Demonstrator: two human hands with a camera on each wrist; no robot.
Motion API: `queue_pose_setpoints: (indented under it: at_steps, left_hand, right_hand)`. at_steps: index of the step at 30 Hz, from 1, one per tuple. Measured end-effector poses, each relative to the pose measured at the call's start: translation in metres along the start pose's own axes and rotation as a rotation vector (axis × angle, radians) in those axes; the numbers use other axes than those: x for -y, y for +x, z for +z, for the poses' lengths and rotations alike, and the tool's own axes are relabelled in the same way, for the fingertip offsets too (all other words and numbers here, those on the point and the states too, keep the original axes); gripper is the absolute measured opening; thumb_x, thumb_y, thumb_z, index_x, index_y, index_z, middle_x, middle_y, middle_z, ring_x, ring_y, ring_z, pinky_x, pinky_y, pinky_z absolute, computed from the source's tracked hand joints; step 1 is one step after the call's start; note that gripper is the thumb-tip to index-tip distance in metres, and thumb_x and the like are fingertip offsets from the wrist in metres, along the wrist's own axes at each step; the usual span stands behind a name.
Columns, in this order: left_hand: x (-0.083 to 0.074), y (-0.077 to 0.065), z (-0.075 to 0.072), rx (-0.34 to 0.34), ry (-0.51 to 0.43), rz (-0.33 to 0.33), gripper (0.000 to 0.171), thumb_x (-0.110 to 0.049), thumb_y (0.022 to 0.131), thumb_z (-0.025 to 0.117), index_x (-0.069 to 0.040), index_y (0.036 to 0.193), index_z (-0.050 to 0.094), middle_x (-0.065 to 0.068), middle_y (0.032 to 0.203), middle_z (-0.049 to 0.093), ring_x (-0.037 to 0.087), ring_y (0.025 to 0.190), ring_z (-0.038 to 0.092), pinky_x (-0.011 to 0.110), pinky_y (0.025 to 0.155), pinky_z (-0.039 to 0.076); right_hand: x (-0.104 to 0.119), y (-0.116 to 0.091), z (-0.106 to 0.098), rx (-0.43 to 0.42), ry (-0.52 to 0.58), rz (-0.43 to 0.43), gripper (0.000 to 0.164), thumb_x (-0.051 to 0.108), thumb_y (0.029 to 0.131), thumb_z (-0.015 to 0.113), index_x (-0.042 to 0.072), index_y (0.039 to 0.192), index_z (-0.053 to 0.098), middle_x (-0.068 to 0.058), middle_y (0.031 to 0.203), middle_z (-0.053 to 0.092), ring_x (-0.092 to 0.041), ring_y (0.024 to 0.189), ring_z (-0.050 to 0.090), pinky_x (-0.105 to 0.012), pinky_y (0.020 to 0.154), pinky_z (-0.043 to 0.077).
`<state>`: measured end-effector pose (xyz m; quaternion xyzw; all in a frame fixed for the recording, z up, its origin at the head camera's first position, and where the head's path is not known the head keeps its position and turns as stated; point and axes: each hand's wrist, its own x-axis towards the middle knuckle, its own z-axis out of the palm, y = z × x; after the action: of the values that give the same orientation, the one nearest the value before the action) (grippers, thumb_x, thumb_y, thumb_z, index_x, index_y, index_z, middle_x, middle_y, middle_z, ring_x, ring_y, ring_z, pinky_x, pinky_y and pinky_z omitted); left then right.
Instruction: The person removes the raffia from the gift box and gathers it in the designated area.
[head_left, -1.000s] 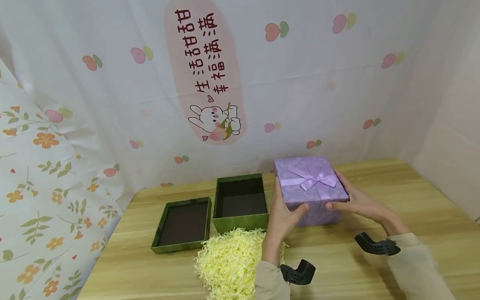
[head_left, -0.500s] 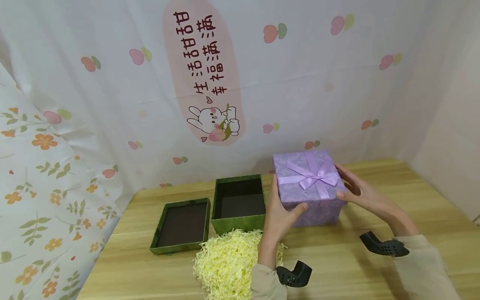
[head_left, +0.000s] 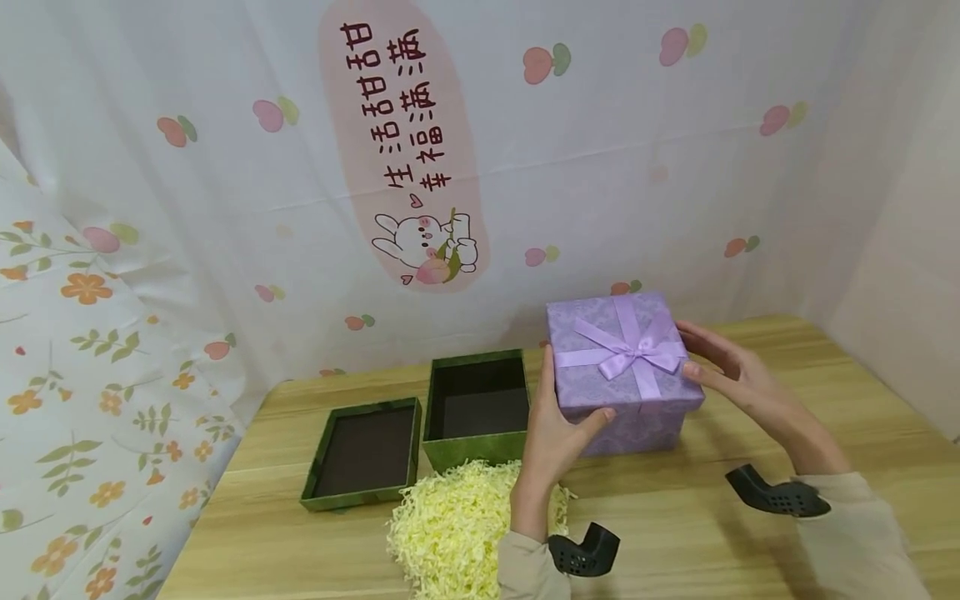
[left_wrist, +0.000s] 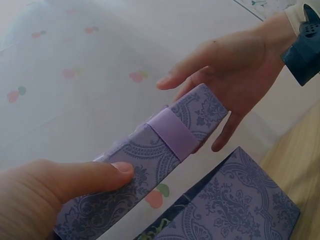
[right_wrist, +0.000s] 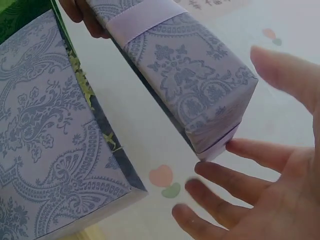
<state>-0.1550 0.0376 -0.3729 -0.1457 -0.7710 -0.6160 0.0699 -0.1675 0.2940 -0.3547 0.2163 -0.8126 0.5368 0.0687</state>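
Note:
A purple patterned gift box lid with a ribbon bow is raised off its purple box base; both wrist views show a gap between them. My left hand grips the lid's left side, thumb on its front rim. On the right, my right hand has its fingers spread, and a fingertip touches the lid's ribboned edge or lies just beside it. Its thumb stands apart from the lid. Bits of yellow shredded paper show at the base's rim; most of the inside is hidden.
Left of the purple box stands an open green box with a dark inside. Beside that lies a shallow green lid, inside up. A heap of yellow shredded paper sits in front on the wooden table. A printed curtain hangs behind.
The purple lid has risen from its base. My right hand has shifted right and its thumb has come off the lid's front, while the left hand keeps its grip.

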Motion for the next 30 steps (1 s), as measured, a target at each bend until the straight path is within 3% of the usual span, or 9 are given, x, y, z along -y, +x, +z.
queue_pose_setpoints:
  at_steps: [4,9,14,19,25,30]
  left_hand:
    - [-0.001,0.000,-0.002,-0.001,-0.025,0.028,0.105,-0.025,0.072,0.080,-0.026,0.151,0.011,-0.010,0.151,0.018,0.007,0.135,0.020,0.037,0.107,0.023]
    - [0.000,0.002,-0.004,0.005,-0.057,0.067,0.104,-0.022,0.071,0.081,-0.026,0.150,0.014,-0.009,0.149,0.024,0.007,0.132,0.027,0.036,0.106,0.027]
    - [0.003,0.002,-0.007,0.021,0.024,0.063,0.104,-0.022,0.071,0.081,-0.028,0.150,0.013,-0.007,0.149,0.025,0.011,0.132,0.029,0.039,0.104,0.029]
    - [0.004,0.003,-0.009,0.049,0.077,0.088,0.105,-0.018,0.072,0.081,-0.027,0.151,0.012,-0.008,0.149,0.024,0.012,0.131,0.030,0.039,0.104,0.031]
    - [0.002,0.002,-0.009,0.079,0.094,0.122,0.103,-0.017,0.073,0.079,-0.029,0.150,0.012,-0.010,0.151,0.020,0.011,0.134,0.025,0.039,0.106,0.028]
    - [0.001,0.001,-0.009,0.078,0.101,0.132,0.102,-0.018,0.073,0.079,-0.031,0.150,0.013,-0.008,0.150,0.022,0.011,0.135,0.024,0.040,0.107,0.027]
  right_hand:
    - [0.002,0.000,0.000,-0.046,0.013,0.004,0.051,0.003,0.096,0.048,0.009,0.145,0.034,-0.003,0.138,0.044,-0.001,0.119,0.042,-0.011,0.088,0.037]
    - [0.006,0.000,-0.002,-0.048,0.016,0.046,0.049,0.008,0.097,0.049,0.006,0.143,0.035,-0.001,0.135,0.046,-0.001,0.112,0.049,-0.013,0.085,0.042]
    - [0.008,-0.001,-0.003,-0.034,0.037,0.093,0.044,0.010,0.098,0.049,0.003,0.140,0.038,0.000,0.130,0.048,-0.002,0.107,0.054,-0.020,0.082,0.048]
    - [0.002,-0.001,-0.007,-0.018,0.166,0.116,0.043,0.010,0.099,0.046,0.000,0.139,0.036,0.003,0.128,0.049,-0.006,0.106,0.056,-0.024,0.081,0.050]
    - [-0.008,-0.003,-0.014,-0.011,0.418,0.118,0.030,0.002,0.097,0.045,0.011,0.125,0.055,0.004,0.117,0.057,-0.008,0.099,0.060,-0.024,0.078,0.051]
    - [-0.010,-0.003,-0.016,-0.005,0.374,0.163,0.025,0.003,0.096,0.049,0.015,0.116,0.059,0.005,0.113,0.060,-0.008,0.097,0.061,-0.026,0.077,0.052]
